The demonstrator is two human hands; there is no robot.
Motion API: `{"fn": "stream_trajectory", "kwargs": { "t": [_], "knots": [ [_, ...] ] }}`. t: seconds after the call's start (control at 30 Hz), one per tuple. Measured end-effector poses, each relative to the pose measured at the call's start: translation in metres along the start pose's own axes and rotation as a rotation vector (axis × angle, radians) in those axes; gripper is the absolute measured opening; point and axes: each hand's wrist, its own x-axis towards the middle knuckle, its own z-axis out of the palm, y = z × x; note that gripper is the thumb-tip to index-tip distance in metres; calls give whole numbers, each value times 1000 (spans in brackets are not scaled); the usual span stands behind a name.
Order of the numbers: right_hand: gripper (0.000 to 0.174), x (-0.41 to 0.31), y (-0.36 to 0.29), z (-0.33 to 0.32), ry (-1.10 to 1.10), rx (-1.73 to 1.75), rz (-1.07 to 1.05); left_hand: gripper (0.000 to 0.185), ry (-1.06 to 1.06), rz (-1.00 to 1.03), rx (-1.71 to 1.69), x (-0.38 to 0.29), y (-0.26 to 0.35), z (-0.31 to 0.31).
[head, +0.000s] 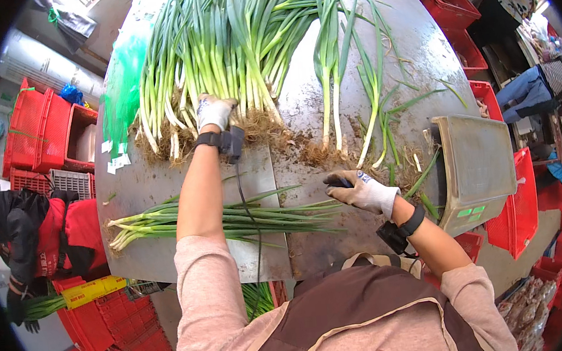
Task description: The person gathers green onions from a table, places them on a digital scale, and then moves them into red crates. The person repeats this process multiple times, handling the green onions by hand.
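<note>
A large pile of green onions (227,43) with rooted white ends lies across the upper part of the metal table (255,168). My left hand (215,112), in a whitish work glove, rests on the stalks near their roots; whether its fingers grip any is hidden. My right hand (361,190), gloved with dark fingertips, is at the right of the near part of the table, fingers curled and apart, with nothing plainly held. Several loose green onions (326,90) lie above it. A trimmed-looking bunch of green onions (164,227) lies sideways near the front edge, partly behind my left forearm.
A digital scale (477,161) with lit displays stands at the table's right edge. Green net bags (122,84) with white tags lie along the left. Red plastic crates (512,204) stand on both sides. A person in red and black (53,233) is at the left, another person (531,88) far right.
</note>
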Motion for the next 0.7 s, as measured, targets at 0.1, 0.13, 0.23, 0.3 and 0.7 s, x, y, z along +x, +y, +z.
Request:
{"fn": "stream_trajectory", "kwargs": {
  "t": [0.1, 0.13, 0.23, 0.3, 0.7],
  "knots": [
    [42, -9, 15, -4, 53, 43, -14, 23, -315, -291, -457, 10, -4, -21],
    [43, -13, 19, -8, 48, 73, 11, 23, -385, -132, -564, 8, -6, -31],
    [44, -18, 25, -18, 83, 18, 49, 35, -550, 47, -828, -2, 0, -60],
    [45, -20, 25, -23, 73, 104, 104, 49, -569, 63, -597, -8, 9, -70],
    [44, -1, -18, -13, 824, 470, -615, 33, -672, -412, -1562, -49, 97, -11]
  ]
}}
